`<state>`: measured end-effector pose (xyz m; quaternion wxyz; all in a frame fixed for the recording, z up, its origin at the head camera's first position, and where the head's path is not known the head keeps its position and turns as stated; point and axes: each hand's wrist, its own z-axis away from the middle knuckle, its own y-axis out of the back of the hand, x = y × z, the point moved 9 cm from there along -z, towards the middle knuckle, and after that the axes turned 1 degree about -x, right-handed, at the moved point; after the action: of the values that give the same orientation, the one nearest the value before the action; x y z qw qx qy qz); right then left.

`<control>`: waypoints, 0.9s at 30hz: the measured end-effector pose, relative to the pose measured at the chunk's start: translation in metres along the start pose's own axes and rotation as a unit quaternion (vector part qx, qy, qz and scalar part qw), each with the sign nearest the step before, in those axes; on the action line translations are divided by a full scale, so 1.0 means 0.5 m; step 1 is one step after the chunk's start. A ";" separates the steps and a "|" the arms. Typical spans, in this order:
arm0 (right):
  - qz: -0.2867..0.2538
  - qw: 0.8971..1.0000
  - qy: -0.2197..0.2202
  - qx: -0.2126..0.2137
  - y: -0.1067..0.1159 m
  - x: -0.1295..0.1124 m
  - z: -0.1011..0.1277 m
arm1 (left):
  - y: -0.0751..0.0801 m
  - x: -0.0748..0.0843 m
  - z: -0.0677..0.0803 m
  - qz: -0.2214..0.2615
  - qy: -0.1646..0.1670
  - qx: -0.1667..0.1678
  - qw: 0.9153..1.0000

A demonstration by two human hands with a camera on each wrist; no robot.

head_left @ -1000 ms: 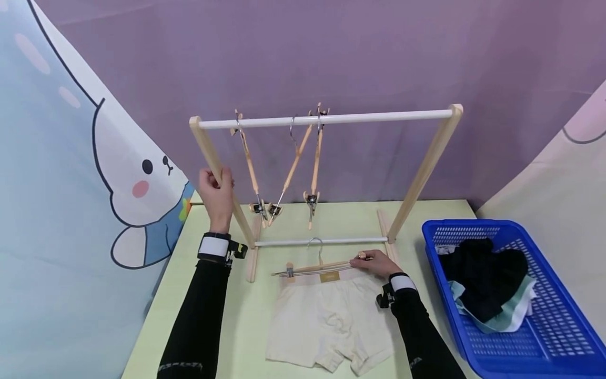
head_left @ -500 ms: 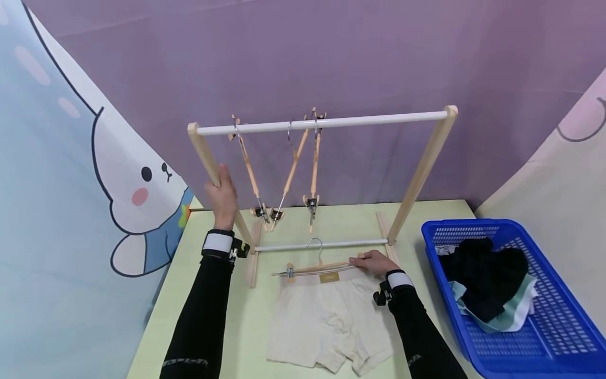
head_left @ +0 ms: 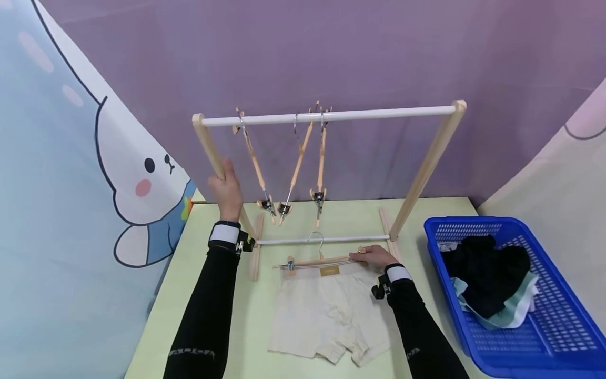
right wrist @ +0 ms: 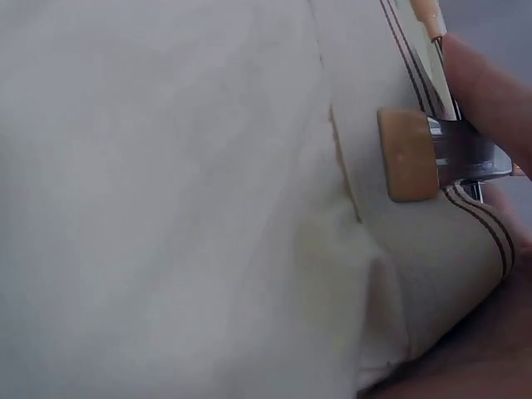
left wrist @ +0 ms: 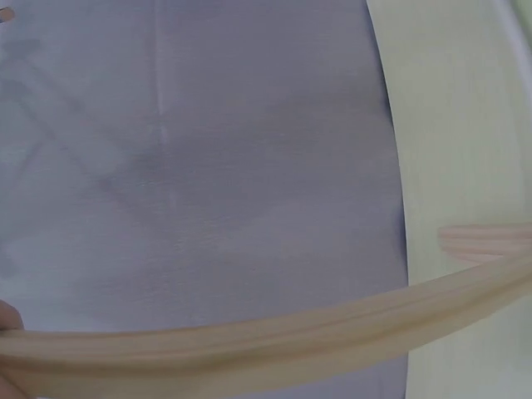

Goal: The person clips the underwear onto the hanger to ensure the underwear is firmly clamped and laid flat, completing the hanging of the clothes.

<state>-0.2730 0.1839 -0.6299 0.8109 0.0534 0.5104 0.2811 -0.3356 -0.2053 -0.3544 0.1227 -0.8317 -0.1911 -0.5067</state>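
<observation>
My left hand (head_left: 227, 193) grips the left wooden post (head_left: 208, 142) of a small clothes rack, around the post's mid-height. In the left wrist view, the post (left wrist: 274, 349) runs across the bottom, with only a bit of the hand at the left edge. Cream shorts (head_left: 322, 316) lie flat on the table, their waistband fastened to a wooden clip hanger (head_left: 312, 263). My right hand (head_left: 376, 257) holds the hanger's right end. Up close in the right wrist view, a metal-and-wood clip (right wrist: 409, 155) bites on the striped waistband, with fingers around it.
Several things surround the work. Three clip hangers (head_left: 298, 163) hang from the white top rail (head_left: 379, 114), left of its middle. A lower rail (head_left: 331, 240) crosses just behind the shorts' hanger. To the right stands a blue basket (head_left: 535, 342) with black, green and white clothes (head_left: 487, 273).
My left hand has shifted its hold on the post, its fingers now wrapped further round it. The right hand stays at the hanger's right end. The shorts lie as before.
</observation>
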 end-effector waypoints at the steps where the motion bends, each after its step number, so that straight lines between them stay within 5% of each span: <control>1: -0.002 1.000 0.004 0.005 0.005 0.002 0.004 | -0.007 0.000 -0.001 -0.005 0.000 -0.002 1.000; 7: -0.024 0.998 0.046 0.017 0.024 0.010 0.021 | -0.042 0.002 -0.009 -0.006 0.004 -0.014 1.000; 16: -0.091 0.994 0.044 0.040 0.035 0.027 0.022 | -0.041 -0.005 -0.008 0.001 0.033 -0.009 0.999; 27: -0.166 0.977 0.062 0.117 0.042 0.023 0.062 | -0.041 0.005 -0.007 -0.021 0.005 0.000 1.000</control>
<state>-0.2512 0.2136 -0.6164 0.8010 0.0450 0.5911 0.0833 -0.3464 -0.1879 -0.3504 0.1133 -0.8249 -0.2080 -0.5133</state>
